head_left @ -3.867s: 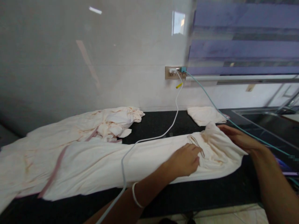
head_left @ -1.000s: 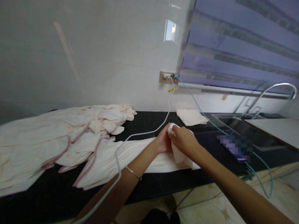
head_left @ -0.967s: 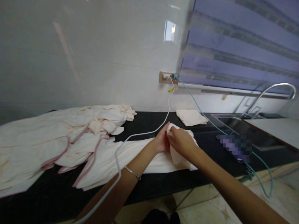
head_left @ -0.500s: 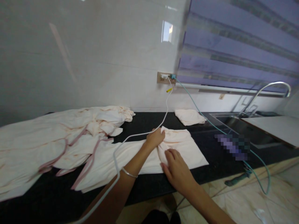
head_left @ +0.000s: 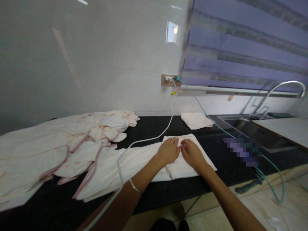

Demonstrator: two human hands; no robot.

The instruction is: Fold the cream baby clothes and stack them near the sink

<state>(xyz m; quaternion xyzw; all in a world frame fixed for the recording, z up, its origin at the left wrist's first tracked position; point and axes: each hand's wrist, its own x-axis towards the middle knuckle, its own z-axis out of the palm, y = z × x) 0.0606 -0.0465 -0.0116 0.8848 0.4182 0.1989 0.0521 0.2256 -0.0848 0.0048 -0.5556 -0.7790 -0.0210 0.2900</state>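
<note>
A long cream cloth with pink edging lies along the black counter. Its right end is folded over into a flat square. My left hand and my right hand rest side by side, palms down, on top of that fold, fingers spread and pressing the fabric flat. Neither hand grips anything. A thin bangle sits on my left wrist.
A crumpled cream garment lies at the back left. A small folded cloth sits near the wall. White cable and teal cable run from the wall socket. A sink with faucet is at right.
The cloth's right end has been folded leftward onto itself. Both hands let go of the raised fabric and now lie flat on the fold, close together.
</note>
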